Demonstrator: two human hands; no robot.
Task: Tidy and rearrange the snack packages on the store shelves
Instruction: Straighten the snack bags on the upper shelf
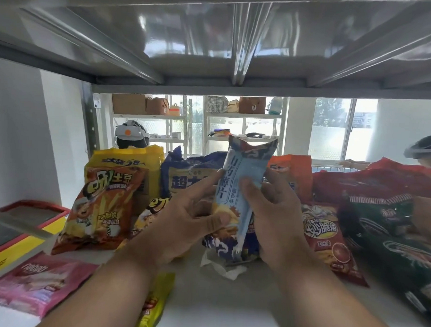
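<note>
While both hands squeeze the blue bag (241, 188) standing mid-shelf, it could crush or tip over if they let go too soon. Left hand (183, 216) has its fingers curled round the bag's left edge; right hand (273, 214) wraps its right side. Outward, the orange bag (103, 203) and red bag (329, 238) stand close, so a bump might knock them flat on the shelf (229, 303).
</note>
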